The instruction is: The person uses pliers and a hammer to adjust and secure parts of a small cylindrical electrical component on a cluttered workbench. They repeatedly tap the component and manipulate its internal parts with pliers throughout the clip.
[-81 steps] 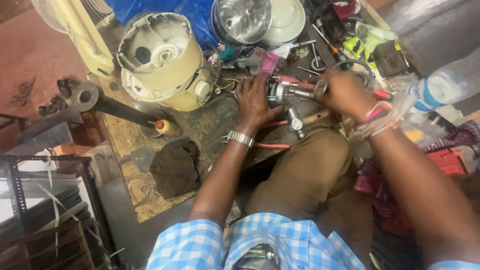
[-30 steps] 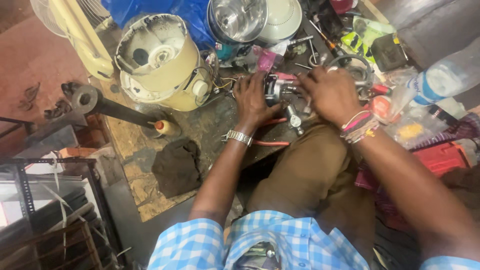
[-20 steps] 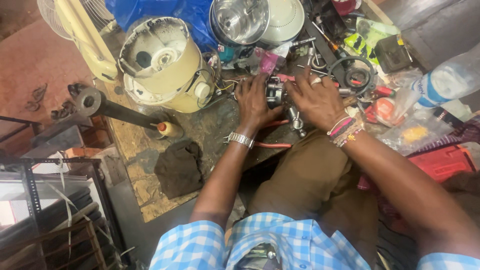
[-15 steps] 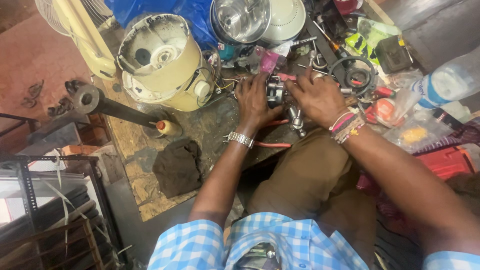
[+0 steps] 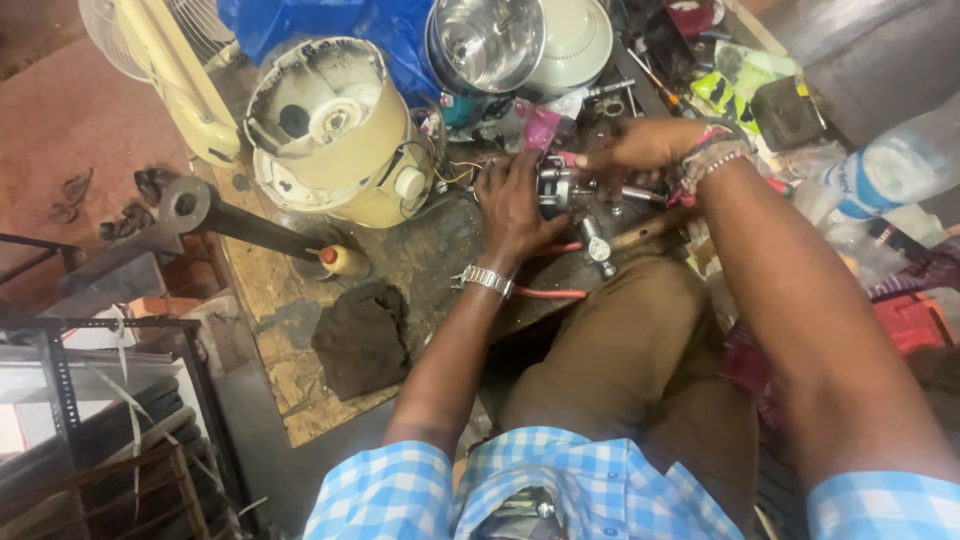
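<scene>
The wooden surface (image 5: pixel 270 290) carries a cream appliance body (image 5: pixel 335 130), lying open side up, with a steel bowl (image 5: pixel 485 40) behind it. A dark cloth (image 5: pixel 362 338) lies near the front edge. At right lies a clear plastic bottle (image 5: pixel 895 165) with a blue label. The left hand (image 5: pixel 520 205) has its grip closed around a small metal motor part (image 5: pixel 558 188) at the surface's middle. The right hand (image 5: pixel 645 145) pinches the same part from above with a narrow grip.
</scene>
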